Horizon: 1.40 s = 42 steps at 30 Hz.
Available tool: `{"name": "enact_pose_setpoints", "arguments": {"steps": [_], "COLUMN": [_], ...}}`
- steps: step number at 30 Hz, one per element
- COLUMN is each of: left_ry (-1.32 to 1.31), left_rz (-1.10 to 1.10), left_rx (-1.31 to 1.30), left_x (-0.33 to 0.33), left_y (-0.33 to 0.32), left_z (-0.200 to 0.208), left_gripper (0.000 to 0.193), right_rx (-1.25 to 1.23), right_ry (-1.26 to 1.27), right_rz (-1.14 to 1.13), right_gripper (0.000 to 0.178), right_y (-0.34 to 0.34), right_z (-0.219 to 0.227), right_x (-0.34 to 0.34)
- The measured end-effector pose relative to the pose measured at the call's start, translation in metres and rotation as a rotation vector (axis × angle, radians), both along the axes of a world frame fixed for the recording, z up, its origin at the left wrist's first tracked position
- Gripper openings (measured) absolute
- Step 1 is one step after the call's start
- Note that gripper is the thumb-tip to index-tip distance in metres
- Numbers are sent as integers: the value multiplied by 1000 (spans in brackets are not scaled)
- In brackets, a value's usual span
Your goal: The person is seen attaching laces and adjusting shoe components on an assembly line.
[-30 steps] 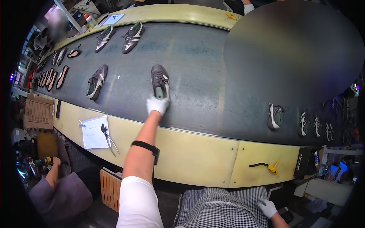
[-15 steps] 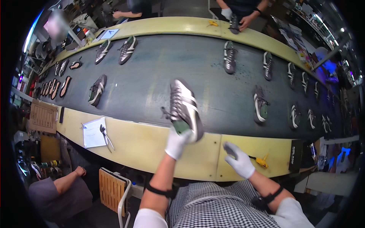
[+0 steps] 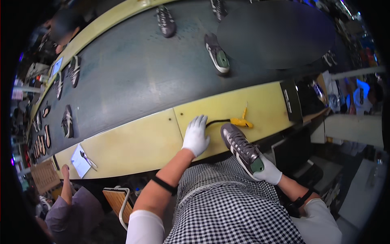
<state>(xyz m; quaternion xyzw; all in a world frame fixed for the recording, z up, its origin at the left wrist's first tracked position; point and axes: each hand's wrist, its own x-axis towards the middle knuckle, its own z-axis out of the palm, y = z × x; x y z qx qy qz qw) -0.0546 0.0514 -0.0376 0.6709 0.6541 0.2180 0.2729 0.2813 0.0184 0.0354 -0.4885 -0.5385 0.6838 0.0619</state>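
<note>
My right hand (image 3: 269,171), in a white glove, grips a sneaker (image 3: 239,143) by its heel. The sneaker is dark grey-brown with pale stripes, laces and a green insole, and is held over my checkered apron with its toe toward the yellow ledge. My gloved left hand (image 3: 196,136) is open, fingers extended, over the ledge (image 3: 138,140). Just beside its fingers ends the black cord-like part of a yellow tool (image 3: 241,122) with a thin tip; whether they touch, I cannot tell.
Beyond the ledge runs a dark conveyor belt (image 3: 122,77) carrying several sneakers, including a green-lined one (image 3: 217,55). A black box (image 3: 290,101) stands at the ledge's right end. Papers (image 3: 80,162) with a metal tool lie leftward, near another person's arm (image 3: 66,189). A blurred patch covers the upper right.
The sneaker has passed from my left hand to my right and come off the belt side toward my apron. My left hand is now open. My view has turned rightward.
</note>
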Motion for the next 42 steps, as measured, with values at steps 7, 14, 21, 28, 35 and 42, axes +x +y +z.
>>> {"name": "enact_pose_setpoints", "arguments": {"steps": [7, 14, 21, 28, 35, 42], "left_ry": [-488, -264, -347, -294, -307, -301], "left_rz": [-71, 83, 39, 53, 121, 33], "left_rx": [-314, -181, -320, -185, -215, -237], "left_x": [22, -2, 34, 50, 49, 53], "left_y": [44, 7, -42, -59, -64, -38], "left_z": [-26, 22, 29, 23, 39, 63], "left_gripper": [54, 37, 35, 35, 31, 26], "right_rx": [346, 358, 606, 399, 861, 737], "right_ry": [-106, -260, -182, -291, 45, 338], "right_rz": [-128, -3, -214, 291, 125, 65], "right_gripper": [83, 96, 44, 37, 15, 6], "right_y": [-19, -1, 53, 84, 89, 83], "right_z": [-45, -69, -73, -50, 1, 24], "right_x": [-42, -76, -72, -88, -102, -108]}}
